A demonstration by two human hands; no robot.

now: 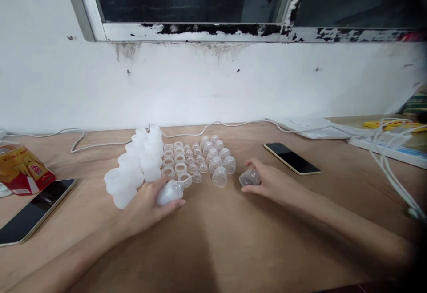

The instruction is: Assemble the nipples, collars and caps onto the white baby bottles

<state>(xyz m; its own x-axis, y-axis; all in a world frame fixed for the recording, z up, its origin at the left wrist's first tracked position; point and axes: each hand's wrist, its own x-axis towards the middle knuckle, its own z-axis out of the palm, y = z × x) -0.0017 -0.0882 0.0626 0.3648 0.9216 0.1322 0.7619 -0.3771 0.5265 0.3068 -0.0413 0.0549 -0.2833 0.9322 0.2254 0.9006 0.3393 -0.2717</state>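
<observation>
My left hand [151,202] is closed around a small white baby bottle [169,193], tilted with its clear nipple pointing right. In my right hand [263,179] a clear dome cap [249,177] is gripped between thumb and fingers, apart from the bottle. Rows of white bottles [143,150] stand beyond my left hand. To their right lie white screw rings [180,168], then several clear nipples [196,176]. A group of clear caps [219,176] stands between the nipples and my right hand.
A black-screened phone [292,158] lies behind my right hand, and another phone [36,210] at the left. Near it stands a red and yellow carton [25,168]. A white cable [200,134] runs along the wall; more cords [383,159] hang at right.
</observation>
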